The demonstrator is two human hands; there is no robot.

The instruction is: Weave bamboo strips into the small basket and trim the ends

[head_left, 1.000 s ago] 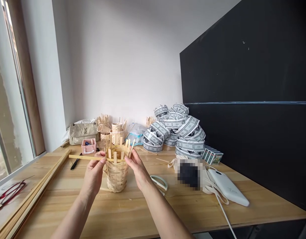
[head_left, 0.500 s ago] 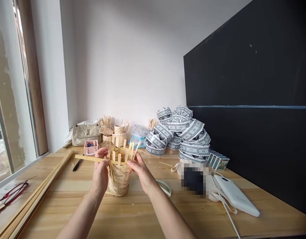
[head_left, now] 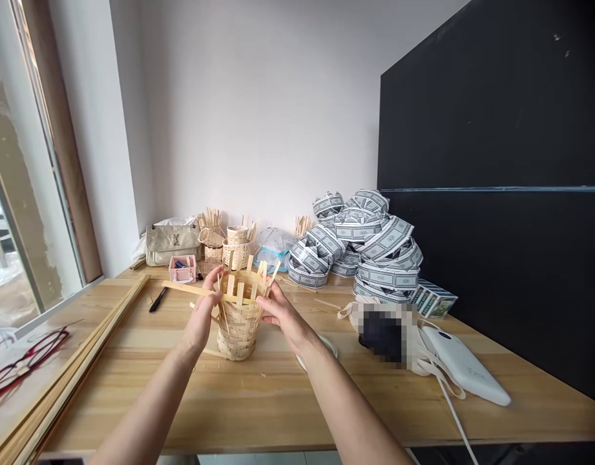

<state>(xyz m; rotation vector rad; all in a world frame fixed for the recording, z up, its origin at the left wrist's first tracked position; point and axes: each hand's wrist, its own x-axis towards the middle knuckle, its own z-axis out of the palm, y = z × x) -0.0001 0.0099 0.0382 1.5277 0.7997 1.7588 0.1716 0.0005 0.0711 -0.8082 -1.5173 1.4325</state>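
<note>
A small woven bamboo basket [head_left: 238,332] stands upright on the table, with the ends of its uprights sticking up around the rim. My left hand [head_left: 203,321] grips the rim on the left side, its thumb pressing a flat bamboo strip [head_left: 185,287] against the basket. One end of that strip juts out to the left; the rest runs along the rim. On the other side, my right hand [head_left: 283,314] pinches the rim between thumb and fingers. Some of its fingertips are hidden behind the uprights.
Long bamboo strips [head_left: 91,349] and red glasses [head_left: 35,361] lie left. Behind stand a handbag [head_left: 174,245], a pink box [head_left: 183,269] and finished baskets [head_left: 237,250]. Patterned ribbon rolls [head_left: 384,258], a white power bank [head_left: 466,365] and a tape roll [head_left: 326,352] are to the right.
The camera view has shifted, so the table's front edge now shows. Both hands keep hold at the basket rim, with the fingers slightly repositioned.
</note>
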